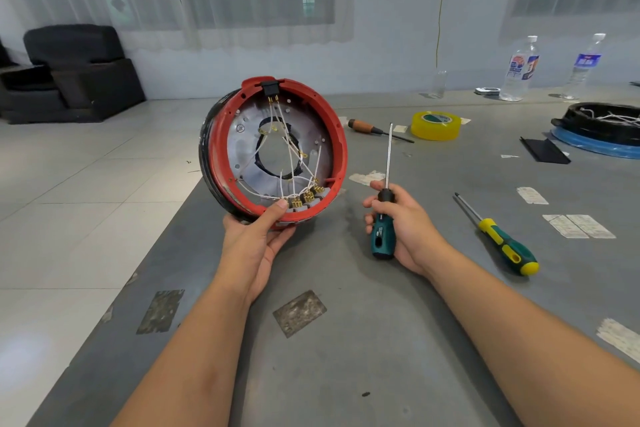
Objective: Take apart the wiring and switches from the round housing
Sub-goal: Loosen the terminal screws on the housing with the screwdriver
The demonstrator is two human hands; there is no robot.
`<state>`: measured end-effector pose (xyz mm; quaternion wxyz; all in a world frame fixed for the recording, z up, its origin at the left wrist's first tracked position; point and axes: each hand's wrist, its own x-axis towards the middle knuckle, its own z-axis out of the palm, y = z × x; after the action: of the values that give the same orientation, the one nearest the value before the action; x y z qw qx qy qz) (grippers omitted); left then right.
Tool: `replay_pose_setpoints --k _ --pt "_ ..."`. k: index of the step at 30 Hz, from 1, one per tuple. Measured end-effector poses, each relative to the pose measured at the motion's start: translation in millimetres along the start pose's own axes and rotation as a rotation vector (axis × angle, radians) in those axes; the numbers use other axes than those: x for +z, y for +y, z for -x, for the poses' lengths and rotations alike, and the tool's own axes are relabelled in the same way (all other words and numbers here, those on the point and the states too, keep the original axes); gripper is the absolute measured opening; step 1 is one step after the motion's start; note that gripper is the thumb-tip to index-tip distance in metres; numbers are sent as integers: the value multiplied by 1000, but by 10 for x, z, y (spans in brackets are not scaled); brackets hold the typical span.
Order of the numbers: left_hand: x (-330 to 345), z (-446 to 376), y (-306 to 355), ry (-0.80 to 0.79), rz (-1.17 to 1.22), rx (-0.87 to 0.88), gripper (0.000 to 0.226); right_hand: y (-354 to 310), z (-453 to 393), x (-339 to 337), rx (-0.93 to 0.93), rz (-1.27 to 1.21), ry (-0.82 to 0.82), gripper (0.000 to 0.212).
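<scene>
Round red housing (pixel 341 149) is held up on edge above the near-left part of the grey table (pixel 381 340), open side toward the camera. Inside: a metal plate with a central hole, white wires (pixel 289 163) strung across it, a black connector block (pixel 269 88) at the top of the rim, a row of brass-terminal switches (pixel 306 198) at the bottom of the rim. Wires are seen attached at both ends.

Housing is gripped at its lower edge by the left hand (pixel 254 246): thumb curled over the red rim just beside the switches, fingers wrapped behind.

A dark-green-handled screwdriver (pixel 383 218) is held upright by the right hand (pixel 405 229), fingers closed round the handle, shaft pointing up, tip clear of the housing.

On the table to the right: a green-and-yellow screwdriver (pixel 504 246) lying flat, well apart from the housing. Farther back: a wooden-handled screwdriver (pixel 372 128), a yellow tape roll (pixel 435 125), a flat black piece (pixel 545 150), a second black housing (pixel 602 123) on a blue ring, two water bottles (pixel 519 68). Paper label scraps are stuck to the tabletop.
</scene>
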<state>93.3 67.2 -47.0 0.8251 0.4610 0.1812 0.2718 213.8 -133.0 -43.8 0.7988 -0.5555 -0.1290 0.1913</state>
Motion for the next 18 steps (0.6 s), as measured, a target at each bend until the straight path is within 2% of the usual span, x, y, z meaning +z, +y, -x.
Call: replay_pose_setpoints --k 5,9,12,15,18 --pt "-32 -19 24 23 36 49 70 -136 223 -67 13 102 -271 35" --pt "-64 -39 41 44 60 64 72 -144 306 -46 -48 440 -310 43" --pt "-88 -56 56 70 68 74 71 -122 357 -56 -14 595 -314 50" --pt "-103 -70 62 92 90 79 67 -162 395 -63 -20 646 -325 41" --pt "-105 -67 71 98 115 74 67 -279 429 -110 -81 654 -256 38"
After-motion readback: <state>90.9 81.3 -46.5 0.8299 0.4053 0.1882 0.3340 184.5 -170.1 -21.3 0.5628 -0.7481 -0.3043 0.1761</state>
